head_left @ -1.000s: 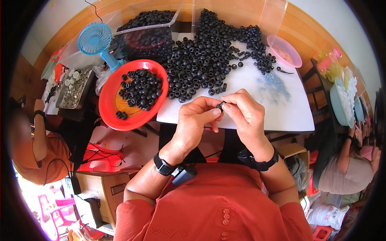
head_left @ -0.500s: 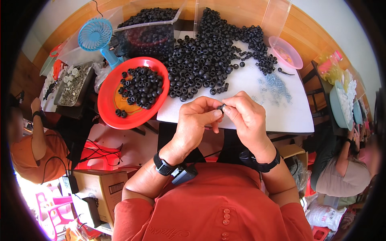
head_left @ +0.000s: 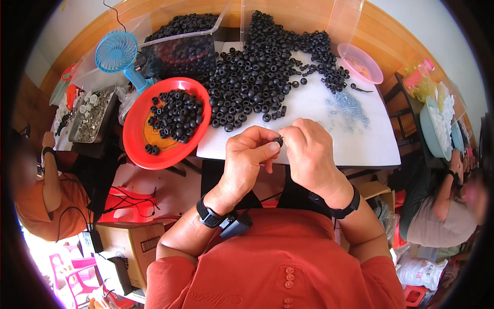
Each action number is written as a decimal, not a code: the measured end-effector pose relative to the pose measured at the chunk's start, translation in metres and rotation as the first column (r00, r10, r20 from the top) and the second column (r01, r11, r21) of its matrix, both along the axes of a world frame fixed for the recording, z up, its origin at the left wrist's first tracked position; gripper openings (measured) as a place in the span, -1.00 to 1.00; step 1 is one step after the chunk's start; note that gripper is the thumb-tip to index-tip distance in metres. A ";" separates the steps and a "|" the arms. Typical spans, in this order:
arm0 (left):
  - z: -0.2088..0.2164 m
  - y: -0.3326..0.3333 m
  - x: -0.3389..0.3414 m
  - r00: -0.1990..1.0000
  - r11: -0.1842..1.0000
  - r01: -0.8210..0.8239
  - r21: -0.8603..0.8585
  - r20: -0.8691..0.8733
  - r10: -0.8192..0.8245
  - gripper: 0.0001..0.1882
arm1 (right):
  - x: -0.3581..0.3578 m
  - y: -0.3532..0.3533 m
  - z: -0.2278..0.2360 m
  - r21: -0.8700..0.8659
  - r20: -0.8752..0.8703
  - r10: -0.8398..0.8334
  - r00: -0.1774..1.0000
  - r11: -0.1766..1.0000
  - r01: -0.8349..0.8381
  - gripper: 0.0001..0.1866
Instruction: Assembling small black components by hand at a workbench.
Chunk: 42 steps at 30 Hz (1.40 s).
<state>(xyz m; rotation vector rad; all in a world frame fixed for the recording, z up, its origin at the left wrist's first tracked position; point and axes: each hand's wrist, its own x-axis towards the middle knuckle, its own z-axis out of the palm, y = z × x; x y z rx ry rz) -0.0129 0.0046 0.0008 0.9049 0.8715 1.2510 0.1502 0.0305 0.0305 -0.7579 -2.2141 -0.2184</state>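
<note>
My left hand [head_left: 246,156] pinches a small black round part [head_left: 278,140] between thumb and forefinger, just past the near edge of the white table top [head_left: 221,147]. Against that part, my right hand [head_left: 310,154] is closed, its fingertips curled in; whatever they grip is hidden. Beyond my hands lies a big heap of black hollow round parts [head_left: 252,82]. At the left, a red plastic basin [head_left: 135,149] holds a smaller pile of similar black parts [head_left: 177,116]. Tiny clear bluish pieces [head_left: 350,110] are scattered on the table's right side.
A clear bin [head_left: 180,37] full of black parts stands at the back left, beside a blue fan [head_left: 117,54]. A pink bowl [head_left: 378,74] sits at the back right. People work at both sides, near a metal tray [head_left: 92,121] and a teal basin [head_left: 432,131].
My right hand has rolled over, its fingers curling inward and hiding its fingertips. The black part stays in my left pinch. The whole view has shifted slightly.
</note>
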 end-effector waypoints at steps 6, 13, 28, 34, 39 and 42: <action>0.001 -0.004 0.007 0.996 0.996 -0.084 0.038 -0.027 0.085 -0.91 | -0.018 -0.008 -0.007 0.092 -0.033 -0.130 0.991 0.987 0.132 -0.84; 0.002 -0.005 0.005 0.996 0.996 -0.079 0.043 -0.023 0.080 -0.90 | -0.015 -0.014 -0.014 0.038 -0.118 -0.122 0.986 0.991 0.127 -0.83; 0.009 -0.003 0.007 0.997 0.999 -0.024 0.033 -0.079 0.027 -0.87 | -0.013 -0.005 -0.023 0.012 -0.174 -0.145 0.974 0.989 0.150 -0.76; 0.008 0.005 -0.003 0.966 0.988 0.131 0.079 -0.235 -0.109 -0.84 | 0.001 0.001 -0.016 -0.065 -0.123 -0.027 0.992 0.998 0.019 -0.72; 0.007 0.007 -0.005 0.971 0.986 0.156 0.058 -0.190 -0.142 -0.86 | 0.000 0.005 -0.020 -0.094 -0.136 0.050 0.989 0.994 -0.063 -0.71; 0.004 0.006 -0.005 0.975 0.982 0.158 0.098 -0.175 -0.140 -0.86 | -0.002 0.001 -0.023 -0.078 -0.145 0.051 0.988 0.995 -0.063 -0.70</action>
